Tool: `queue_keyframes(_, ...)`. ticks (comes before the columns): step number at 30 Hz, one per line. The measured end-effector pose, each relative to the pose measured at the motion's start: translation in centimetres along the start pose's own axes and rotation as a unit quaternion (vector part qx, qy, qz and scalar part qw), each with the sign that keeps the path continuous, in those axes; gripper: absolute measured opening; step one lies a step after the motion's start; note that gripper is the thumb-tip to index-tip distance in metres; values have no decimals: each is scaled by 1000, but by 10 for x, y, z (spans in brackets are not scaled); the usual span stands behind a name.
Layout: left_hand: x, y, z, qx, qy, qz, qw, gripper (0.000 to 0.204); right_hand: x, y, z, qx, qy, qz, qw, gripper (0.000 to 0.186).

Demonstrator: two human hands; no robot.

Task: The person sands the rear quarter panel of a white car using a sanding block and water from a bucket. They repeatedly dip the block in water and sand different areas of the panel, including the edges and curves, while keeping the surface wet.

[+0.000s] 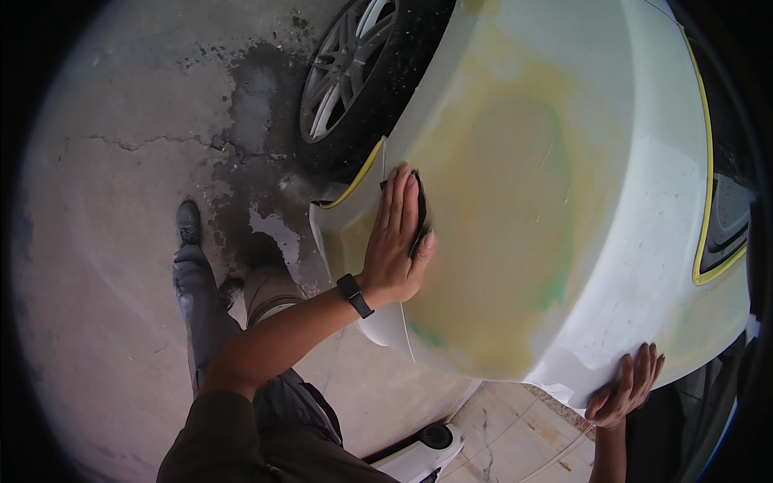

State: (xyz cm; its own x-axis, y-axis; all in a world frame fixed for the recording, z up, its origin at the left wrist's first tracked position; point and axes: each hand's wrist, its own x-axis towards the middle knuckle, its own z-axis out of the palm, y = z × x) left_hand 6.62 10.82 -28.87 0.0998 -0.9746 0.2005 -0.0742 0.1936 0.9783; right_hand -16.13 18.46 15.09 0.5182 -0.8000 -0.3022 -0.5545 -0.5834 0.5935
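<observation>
Lying nearly flat with fingers together, the left hand (397, 233) is laid over one black pad (421, 205); whether it is gripped cannot be told; beneath both, one white car body (515, 209) is touched; rightward, the half-open right hand (630, 388) is rested on its edge; one wheel (346, 68) is seen beyond the left fingertips.

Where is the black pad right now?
In the head view, near the picture's centre, the black pad lies under the left hand on the car panel.
</observation>
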Motion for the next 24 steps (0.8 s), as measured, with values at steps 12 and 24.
queue_keyframes(12, 28, 54, 13, -71, -49, 74, 994, 77, 1, -1, 2, 12, 18, 2, 1000, 58)
queue_keyframes(24, 6, 109, 21, -64, -77, 129, 987, 74, 10, -5, 2, 20, 40, 16, 999, 57)
